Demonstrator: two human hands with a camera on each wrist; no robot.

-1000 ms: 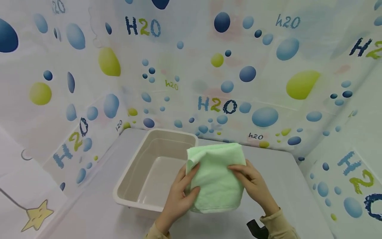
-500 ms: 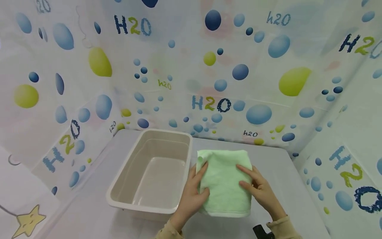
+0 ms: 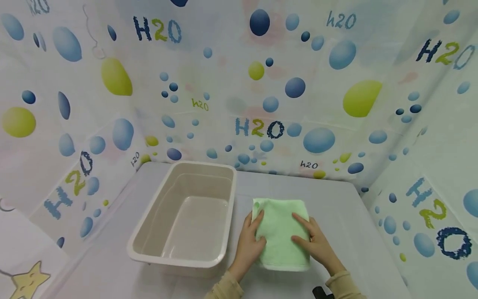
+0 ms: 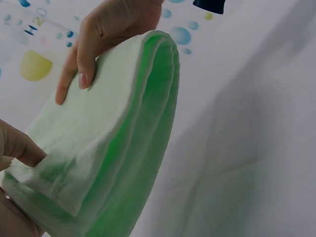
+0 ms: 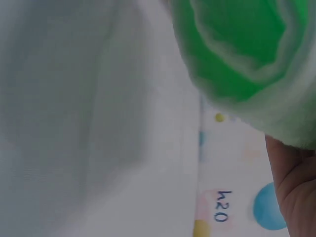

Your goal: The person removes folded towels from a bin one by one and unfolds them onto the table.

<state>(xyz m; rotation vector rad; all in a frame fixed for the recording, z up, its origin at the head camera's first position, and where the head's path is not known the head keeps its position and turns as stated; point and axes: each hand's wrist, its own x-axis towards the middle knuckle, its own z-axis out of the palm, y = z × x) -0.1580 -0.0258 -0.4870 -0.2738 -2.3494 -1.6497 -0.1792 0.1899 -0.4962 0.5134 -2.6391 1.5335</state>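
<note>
A light green towel (image 3: 281, 236), folded into a layered rectangle, is held between both hands over the table. At its left edge my left hand (image 3: 249, 245) grips it, thumb and a finger on the upper face and the rest hidden beneath. My right hand (image 3: 317, 245) grips the opposite edge the same way. In the left wrist view the stacked folds of the towel (image 4: 103, 118) show along one side, rounded at the top. The right wrist view catches the towel's curled fold (image 5: 237, 54) close up, with part of the right hand (image 5: 296, 182) below it.
A beige plastic basin (image 3: 231, 207) stands on the table to the left of the towel, with nothing in it. The white-covered table (image 3: 336, 211) meets walls (image 3: 209, 74) printed with bubbles and lettering. A dark object (image 3: 322, 292) shows by the right sleeve.
Both hands have lowered the towel and brought it flatter and more level. In the head view, the basin and walls have shifted left as the view turned.
</note>
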